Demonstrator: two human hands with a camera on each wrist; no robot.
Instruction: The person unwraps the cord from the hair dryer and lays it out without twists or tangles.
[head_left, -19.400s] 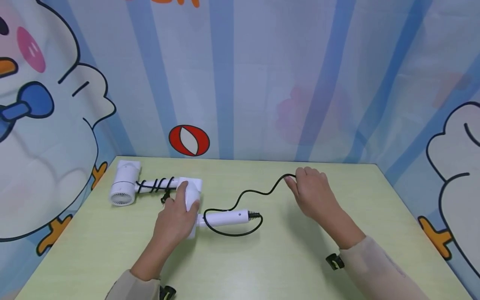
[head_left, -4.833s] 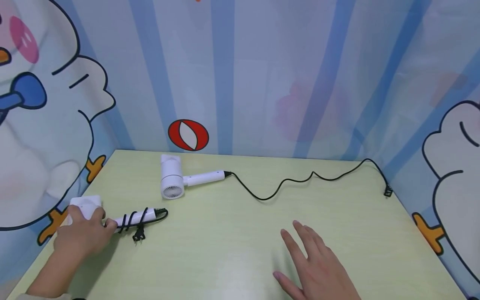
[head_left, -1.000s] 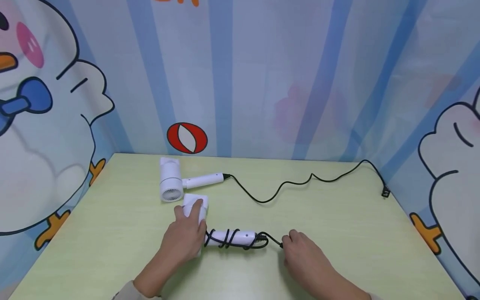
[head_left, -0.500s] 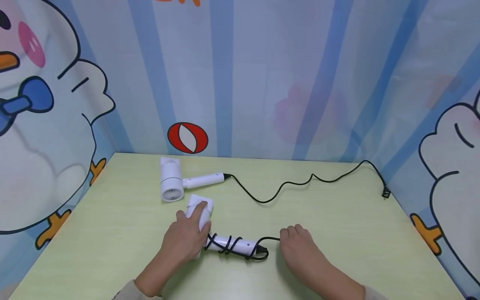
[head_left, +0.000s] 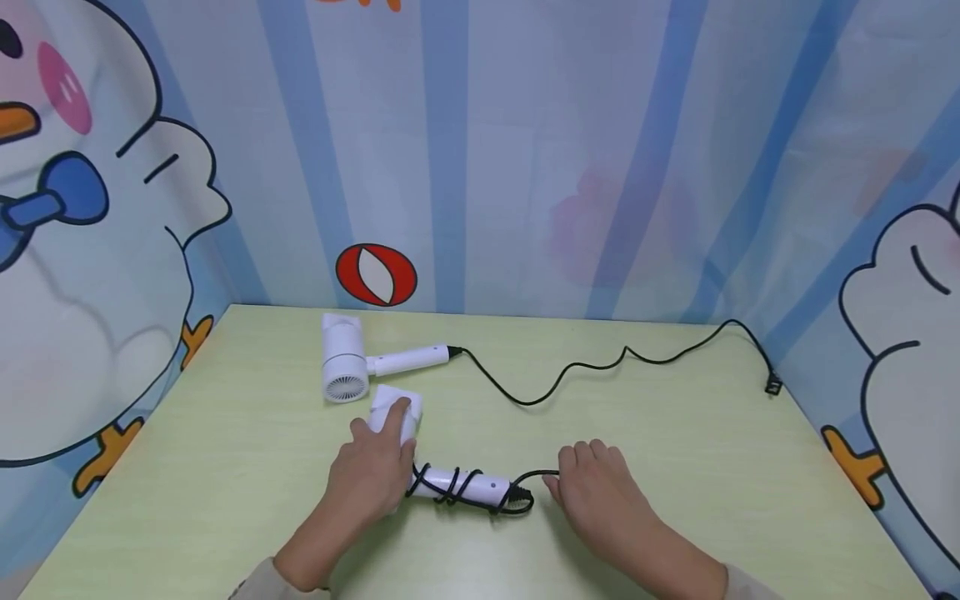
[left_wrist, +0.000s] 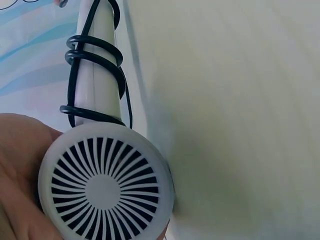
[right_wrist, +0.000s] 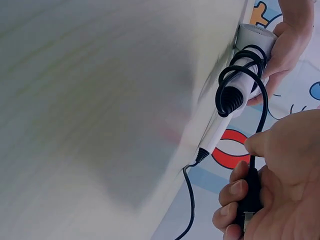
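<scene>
My left hand [head_left: 367, 471] grips the body of a white hair dryer [head_left: 381, 407] in the middle of the table. Its round slotted air grille [left_wrist: 102, 190] faces the left wrist camera. A black cord [head_left: 457, 486] winds in several turns round the handle, which points right. The cord's free end runs in a short arc to my right hand [head_left: 603, 500]. In the right wrist view, the fingers of that hand curl round the black plug [right_wrist: 251, 192], with the thumb close to the cord.
Behind lies a second white hair dryer [head_left: 343, 358], its black cord [head_left: 570, 365] stretched to the right. That cord's plug [head_left: 773, 384] lies by the table's right edge. A printed curtain [head_left: 510, 167] borders the pale table [head_left: 675, 433] at the back and sides.
Since 4.8 s ago, the wound dryer has come from the left to the middle, and the right hand, open then, now grips its plug. Lately the right hand has moved slightly away from me.
</scene>
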